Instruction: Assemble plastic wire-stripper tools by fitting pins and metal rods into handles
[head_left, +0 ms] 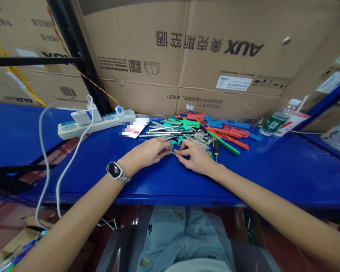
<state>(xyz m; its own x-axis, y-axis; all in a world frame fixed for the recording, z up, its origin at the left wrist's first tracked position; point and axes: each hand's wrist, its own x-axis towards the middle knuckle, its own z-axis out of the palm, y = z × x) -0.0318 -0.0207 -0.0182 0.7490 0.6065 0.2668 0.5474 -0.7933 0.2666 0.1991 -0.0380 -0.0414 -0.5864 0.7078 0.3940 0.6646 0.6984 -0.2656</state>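
Note:
My left hand, with a watch on its wrist, is closed in a pinch low over the blue tabletop. Facing it, my right hand is also pinched, its fingertips close to the left ones. Between them shows a small thin green piece, too small and partly covered to name. Just behind the hands lies a heap of thin metal rods mixed with teal parts and wires. A screwdriver with a black and yellow handle rests beside my right hand.
Red, green and blue plastic lighter-like casings lie behind and right of the heap. A phone and a power strip with white cables are at left. A bottle stands at right. Large cartons wall the back.

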